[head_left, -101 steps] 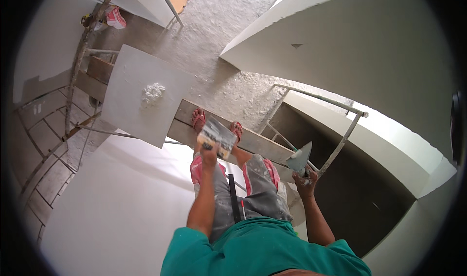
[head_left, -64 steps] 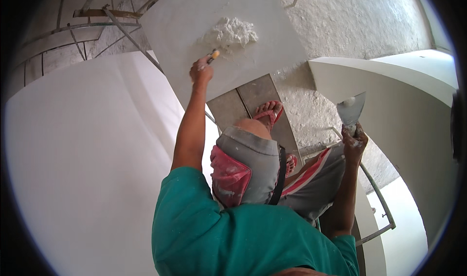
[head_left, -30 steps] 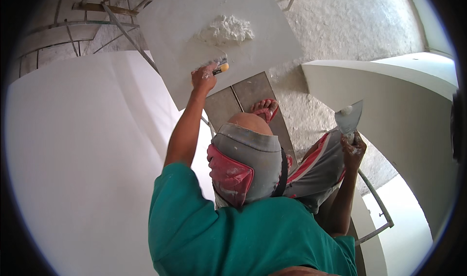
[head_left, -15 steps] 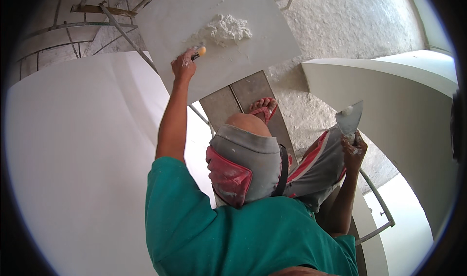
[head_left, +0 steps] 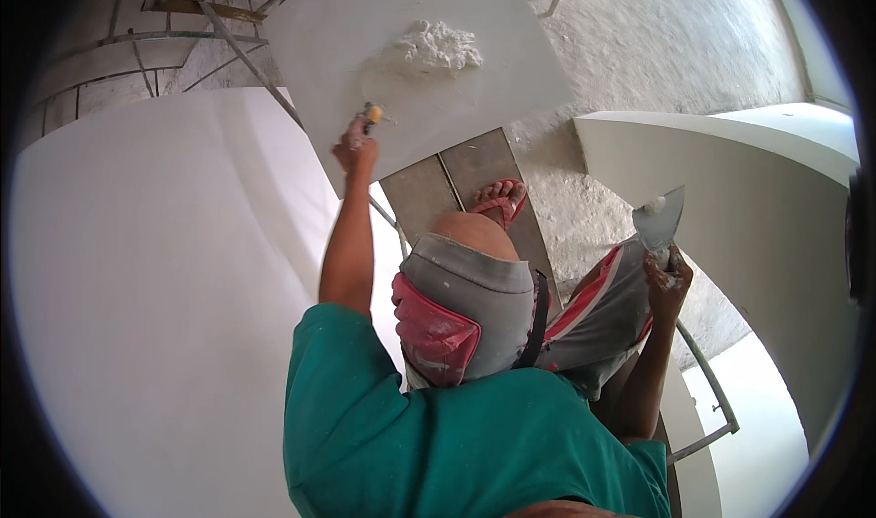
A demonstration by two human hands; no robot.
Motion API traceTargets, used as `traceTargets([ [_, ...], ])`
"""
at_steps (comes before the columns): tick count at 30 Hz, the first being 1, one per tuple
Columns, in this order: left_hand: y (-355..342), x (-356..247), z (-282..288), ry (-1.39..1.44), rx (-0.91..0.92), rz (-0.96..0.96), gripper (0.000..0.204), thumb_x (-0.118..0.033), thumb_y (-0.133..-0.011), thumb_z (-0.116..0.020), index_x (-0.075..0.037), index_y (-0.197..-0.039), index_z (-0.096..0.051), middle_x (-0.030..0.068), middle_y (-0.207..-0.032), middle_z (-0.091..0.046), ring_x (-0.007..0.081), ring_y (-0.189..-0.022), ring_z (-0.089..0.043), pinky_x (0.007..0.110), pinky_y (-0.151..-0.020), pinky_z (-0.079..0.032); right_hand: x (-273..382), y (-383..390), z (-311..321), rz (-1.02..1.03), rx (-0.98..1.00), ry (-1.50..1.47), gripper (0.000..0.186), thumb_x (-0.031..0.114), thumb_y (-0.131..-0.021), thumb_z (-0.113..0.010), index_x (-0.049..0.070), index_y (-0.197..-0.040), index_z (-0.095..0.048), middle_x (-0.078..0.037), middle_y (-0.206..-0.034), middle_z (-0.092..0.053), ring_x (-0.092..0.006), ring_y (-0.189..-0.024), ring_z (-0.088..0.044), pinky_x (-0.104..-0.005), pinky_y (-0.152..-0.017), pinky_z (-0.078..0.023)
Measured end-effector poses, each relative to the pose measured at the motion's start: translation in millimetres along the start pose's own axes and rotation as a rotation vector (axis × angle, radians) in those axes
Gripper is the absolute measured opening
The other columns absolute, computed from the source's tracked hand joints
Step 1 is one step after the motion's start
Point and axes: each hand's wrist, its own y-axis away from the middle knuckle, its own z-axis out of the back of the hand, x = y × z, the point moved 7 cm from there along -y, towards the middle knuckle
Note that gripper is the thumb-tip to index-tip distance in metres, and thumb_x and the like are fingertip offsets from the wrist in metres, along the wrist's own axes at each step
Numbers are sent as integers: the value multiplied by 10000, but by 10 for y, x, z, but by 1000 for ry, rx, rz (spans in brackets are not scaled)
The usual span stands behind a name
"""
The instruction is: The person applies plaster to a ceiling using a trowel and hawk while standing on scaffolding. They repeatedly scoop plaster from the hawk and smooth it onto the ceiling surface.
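Observation:
My left hand [head_left: 356,146] is closed on a small tool with a yellow and black handle [head_left: 372,116], over the lower-left part of a grey square board [head_left: 497,48]; its blade is hard to make out. A heap of white paste [head_left: 441,48] sits on the board, above and right of that hand. My right hand [head_left: 667,279] grips a wide putty knife [head_left: 659,215], blade up, with a white dab of paste on it, beside my right leg. I am crouched on a dark plank [head_left: 420,189] next to the board, a sandaled foot [head_left: 500,198] showing.
Metal scaffold frames [head_left: 228,43] stand at the upper left, and another rail [head_left: 712,381] at my right. A large white surface [head_left: 155,272] fills the left side. A pale curved wall [head_left: 730,208] rises at the right, with rough speckled floor [head_left: 666,34] beyond.
Since 3.4 seconds ago I have crouched beside the board, and my left hand has reached out over it. Lately that hand has shifted below and left of the paste. My right hand stays nearly still.

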Motion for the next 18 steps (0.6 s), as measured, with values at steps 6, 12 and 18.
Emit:
traceTargets([
  [6, 433, -657, -73, -52, 178, -98, 363, -90, -761, -493, -202, -1079, -626, 112, -986, -657, 304, -957, -605, 455, -873, -410, -93, -15, -19, 24, -7, 24, 203, 52, -752, -650, -31, -929, -595, -22, -811, -566, -98, -721, -527, -238, -644, -424],
  [12, -415, -151, 146, 14, -2, 53, 343, -139, -778, -462, -221, -1062, -638, 114, -963, -658, 316, -923, -616, 452, -805, -458, -128, -47, 20, 87, -65, 135, 222, 44, -754, -648, -48, -951, -605, -45, -826, -565, -104, -704, -521, -233, -649, -427],
  [18, 186, -702, 35, 284, 216, -115, 261, -111, -704, -539, -86, -938, -652, 176, -928, -634, 338, -869, -608, 392, -850, -461, 222, -179, -306, 41, -3, -41, 185, 10, -758, -622, -65, -925, -599, -22, -721, -533, -84, -630, -483, -206, -586, -415],
])
